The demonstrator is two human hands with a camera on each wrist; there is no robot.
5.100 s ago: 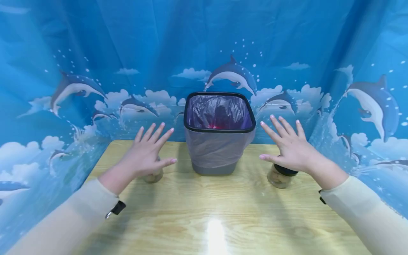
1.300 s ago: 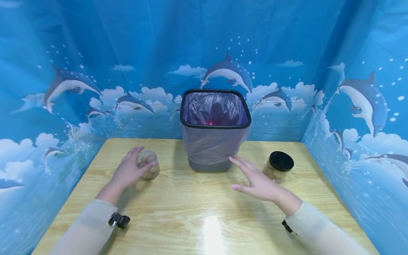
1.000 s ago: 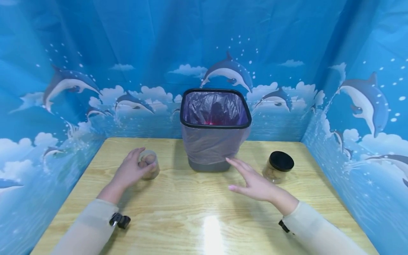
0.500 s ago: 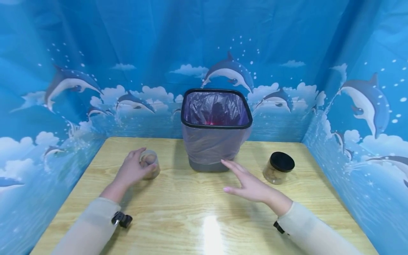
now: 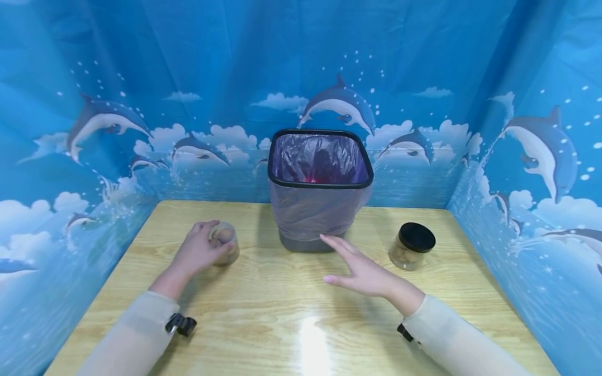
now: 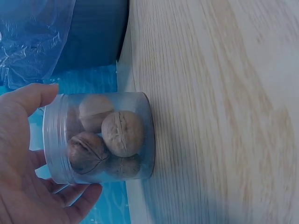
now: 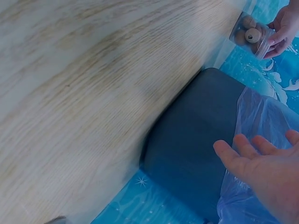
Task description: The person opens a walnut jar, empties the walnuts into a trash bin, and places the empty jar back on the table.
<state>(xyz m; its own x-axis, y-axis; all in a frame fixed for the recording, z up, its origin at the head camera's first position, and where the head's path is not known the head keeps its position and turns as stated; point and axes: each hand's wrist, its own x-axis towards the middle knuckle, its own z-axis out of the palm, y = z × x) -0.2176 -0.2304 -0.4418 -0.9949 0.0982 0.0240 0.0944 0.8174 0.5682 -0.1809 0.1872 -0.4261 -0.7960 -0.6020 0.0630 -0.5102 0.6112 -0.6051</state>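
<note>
A clear lidless jar (image 5: 231, 252) of walnuts stands on the table at the left. My left hand (image 5: 196, 251) curls round its upper part; in the left wrist view the thumb of the left hand (image 6: 21, 154) lies at the rim of the jar (image 6: 145, 135), with fingers on the far side. Several walnuts (image 6: 122, 133) show through the wall. My right hand (image 5: 366, 272), fingers extended and holding nothing, hovers in front of a grey bin (image 5: 308, 244). In the right wrist view the right hand (image 7: 268, 172) is beside the bin's bag-covered side.
The bin has a black rim (image 5: 320, 185) and a purple bag liner (image 5: 320, 211). To the right stands a second jar (image 5: 405, 257) with a black lid (image 5: 416, 237). A blue dolphin-print curtain (image 5: 244, 62) surrounds the back and sides of the wooden table (image 5: 263, 324).
Both hands have come down from their raised, spread pose, the left one to its jar. Over the last second my right hand has drifted left; the left hand and jar have shifted slightly right.
</note>
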